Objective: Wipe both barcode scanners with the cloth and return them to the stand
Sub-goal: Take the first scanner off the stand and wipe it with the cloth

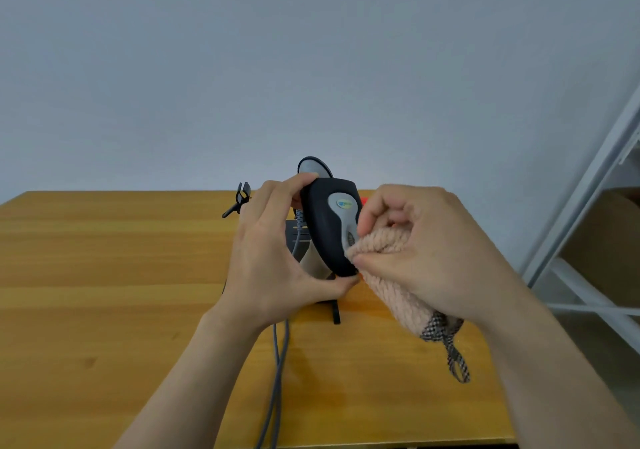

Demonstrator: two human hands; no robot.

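Observation:
My left hand (266, 261) grips a black barcode scanner (329, 220) with a grey centre strip, held up above the table. My right hand (426, 251) is closed on a pink fluffy cloth (388, 275) and presses it against the scanner's right side. A checked loop hangs from the cloth's lower end. Behind the held scanner, the grey-topped head of a second scanner (313, 166) rises on the black stand (296, 237), which is mostly hidden by my hands.
The wooden table (104, 275) has grey cables (277, 379) running from the scanners toward the front edge. An empty black stand clip (239, 199) stands at the back. A white metal shelf frame (595, 241) stands right of the table.

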